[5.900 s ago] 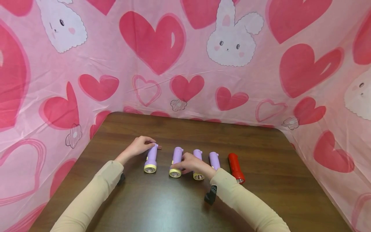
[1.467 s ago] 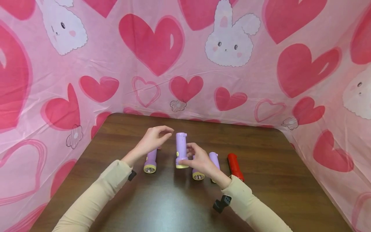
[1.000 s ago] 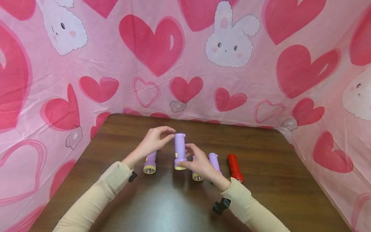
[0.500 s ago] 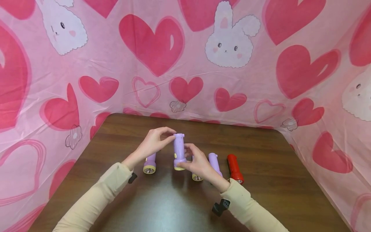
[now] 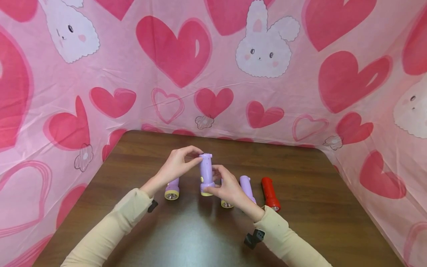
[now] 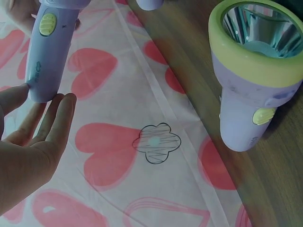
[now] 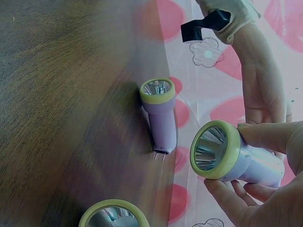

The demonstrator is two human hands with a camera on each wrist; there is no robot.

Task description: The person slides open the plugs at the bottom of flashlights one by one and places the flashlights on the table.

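A purple flashlight (image 5: pixel 206 170) with a yellow head ring is held above the table in both hands, its lamp end toward the person. My right hand (image 5: pixel 230 187) grips the head between thumb and fingers, as the right wrist view shows on the yellow-rimmed lamp (image 7: pixel 213 149). At the tail end, my left hand (image 5: pixel 176 163) pinches the flashlight with its thumb and fingertips. Under the left hand lies another purple flashlight (image 5: pixel 172 191), partly covered by it. A third purple flashlight (image 5: pixel 227 204) is mostly hidden behind the right hand.
To the right lie one more purple flashlight (image 5: pixel 246 185) and a red flashlight (image 5: pixel 270 194), roughly in a row. The brown wooden table (image 5: pixel 300 237) is enclosed by a pink cloth (image 5: pixel 213 78) with hearts and rabbits.
The held flashlight has risen off the table in the right hand. My left hand left the leftmost flashlight and came to its tail. Over the last half second almost nothing moves.
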